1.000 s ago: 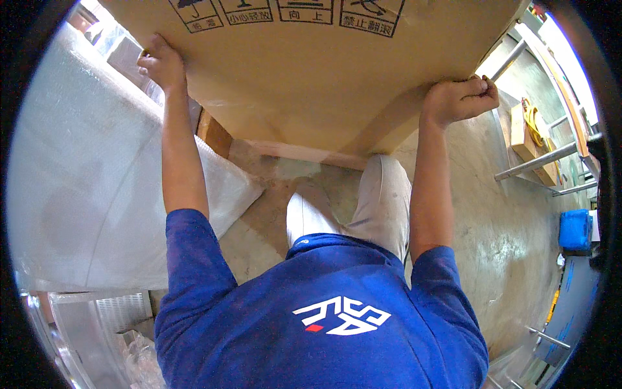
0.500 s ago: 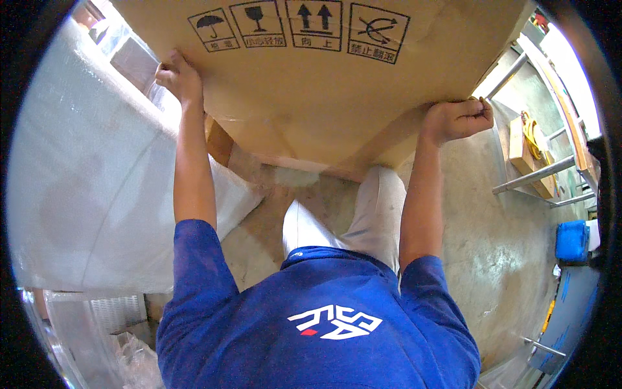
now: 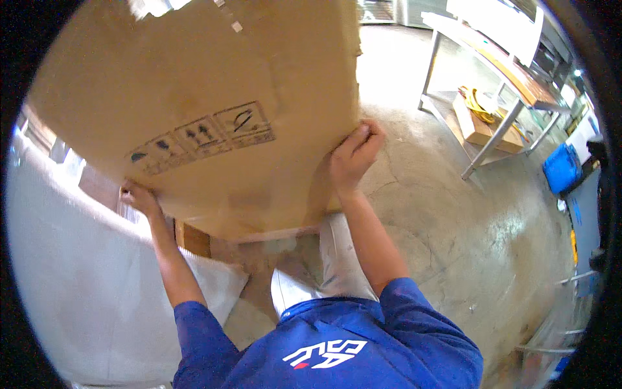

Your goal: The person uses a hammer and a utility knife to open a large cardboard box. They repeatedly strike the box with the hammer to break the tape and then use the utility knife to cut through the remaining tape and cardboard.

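Note:
A large brown cardboard box (image 3: 233,71) with printed black handling symbols stands in front of me and fills the upper left of the view. My left hand (image 3: 139,196) is curled around its left edge, low on the side. On the opposite edge, my right hand (image 3: 357,150) grips the cardboard with bent fingers. Both arms reach forward, and the bottom of the box comes down close to my legs. What the fingers touch behind the edges is hidden.
Left of the box lies a big bundle in translucent wrap (image 3: 84,279). A metal-legged workbench (image 3: 512,78) stands at the upper right, with a smaller carton (image 3: 476,126) and coiled yellow cord (image 3: 476,104) on its lower shelf. A blue bin (image 3: 562,168) is at the far right.
My view has swung to the right, so the box sits further left and lower, and more of it and the workbench shows. Both hands keep their hold on its edges.

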The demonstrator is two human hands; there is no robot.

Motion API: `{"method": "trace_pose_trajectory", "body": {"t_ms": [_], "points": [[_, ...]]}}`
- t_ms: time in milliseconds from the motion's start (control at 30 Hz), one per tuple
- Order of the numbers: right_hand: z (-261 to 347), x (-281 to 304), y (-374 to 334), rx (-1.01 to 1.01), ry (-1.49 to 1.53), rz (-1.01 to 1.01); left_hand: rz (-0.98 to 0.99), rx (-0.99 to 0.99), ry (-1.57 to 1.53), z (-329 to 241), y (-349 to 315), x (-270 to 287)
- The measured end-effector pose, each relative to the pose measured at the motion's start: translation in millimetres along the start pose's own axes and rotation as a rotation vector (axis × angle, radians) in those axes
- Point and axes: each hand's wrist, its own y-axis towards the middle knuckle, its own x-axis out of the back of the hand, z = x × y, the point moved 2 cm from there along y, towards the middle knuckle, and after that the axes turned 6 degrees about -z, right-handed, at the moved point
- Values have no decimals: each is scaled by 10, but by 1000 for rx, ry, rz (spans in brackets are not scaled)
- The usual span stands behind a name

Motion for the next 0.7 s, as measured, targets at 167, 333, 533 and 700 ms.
{"method": "trace_pose_trajectory", "body": {"t_ms": [167,333,533,700], "points": [[-56,49,19,-40,63,121,-24,-48,196,-98,76,157],[-44,111,121,21,44,99,-49,-55,264,-1129,-701,-215],[-124,130,138,109,-44,34,298,-847,-78,-2423,-2010,-696],[354,303,437,280,70,130,476,-1432,-136,-3106,-2464,-960]]}}
